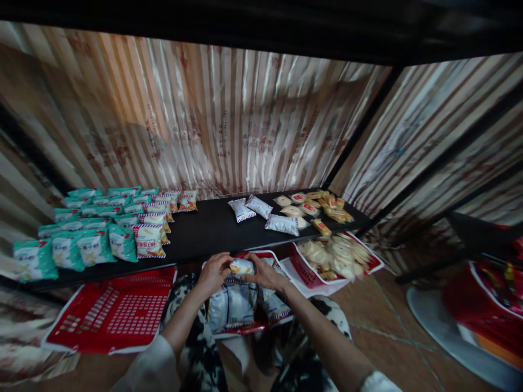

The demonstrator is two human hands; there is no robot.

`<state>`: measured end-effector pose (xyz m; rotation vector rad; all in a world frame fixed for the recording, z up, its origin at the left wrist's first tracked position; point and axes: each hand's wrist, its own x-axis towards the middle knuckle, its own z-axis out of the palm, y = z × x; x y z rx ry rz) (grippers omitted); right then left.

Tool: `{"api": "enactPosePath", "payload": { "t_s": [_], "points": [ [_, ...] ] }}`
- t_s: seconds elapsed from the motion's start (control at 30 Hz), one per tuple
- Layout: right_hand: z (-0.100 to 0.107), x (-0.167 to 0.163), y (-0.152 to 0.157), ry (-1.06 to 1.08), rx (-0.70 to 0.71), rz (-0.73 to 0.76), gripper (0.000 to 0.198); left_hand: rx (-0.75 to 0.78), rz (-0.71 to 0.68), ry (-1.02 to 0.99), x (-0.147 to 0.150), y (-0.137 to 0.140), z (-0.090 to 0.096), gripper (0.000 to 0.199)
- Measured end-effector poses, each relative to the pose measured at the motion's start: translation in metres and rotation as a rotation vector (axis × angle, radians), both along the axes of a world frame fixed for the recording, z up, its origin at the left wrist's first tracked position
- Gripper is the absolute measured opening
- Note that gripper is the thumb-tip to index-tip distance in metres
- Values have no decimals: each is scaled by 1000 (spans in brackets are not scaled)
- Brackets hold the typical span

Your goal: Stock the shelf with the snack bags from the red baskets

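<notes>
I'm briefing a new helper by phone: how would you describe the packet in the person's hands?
Start at the long black shelf and look below its front edge to the red basket between the person's knees. Above the packets in it, the left hand and right hand hold a pale packet with yellow markings. It is the only one being held.

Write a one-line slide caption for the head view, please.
Both hands hold a snack packet over a red basket beside a black shelf.

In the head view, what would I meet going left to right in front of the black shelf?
Red mesh basket, left hand, held snack packet, right hand, basket of pale packets.
</notes>
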<state>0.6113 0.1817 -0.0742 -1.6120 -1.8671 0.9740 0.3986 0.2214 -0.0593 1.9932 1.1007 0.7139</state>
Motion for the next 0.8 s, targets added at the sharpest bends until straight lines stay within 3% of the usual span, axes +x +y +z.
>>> {"api": "enactPosePath", "payload": {
  "t_s": [0.2, 0.33, 0.47, 0.63, 0.8],
  "points": [
    [11, -5, -3, 141, -123, 39, 51, -110, 0, -13, -10, 0, 3, 26],
    [14, -6, -9, 291, -179, -20, 59, -134, 38, -47, -14, 2, 2, 20],
    [15, -4, -17, 482, -287, -92, 63, -262, 81, -162, -13, 8, -6, 16],
    [18, -4, -28, 579, -365, -126, 51, -422, 111, -272, -10, 16, -14, 24],
    [7, -13, -36, 773, -443, -188, 43, -571, 91, -311, -12, 18, -7, 39]
  ]
}}
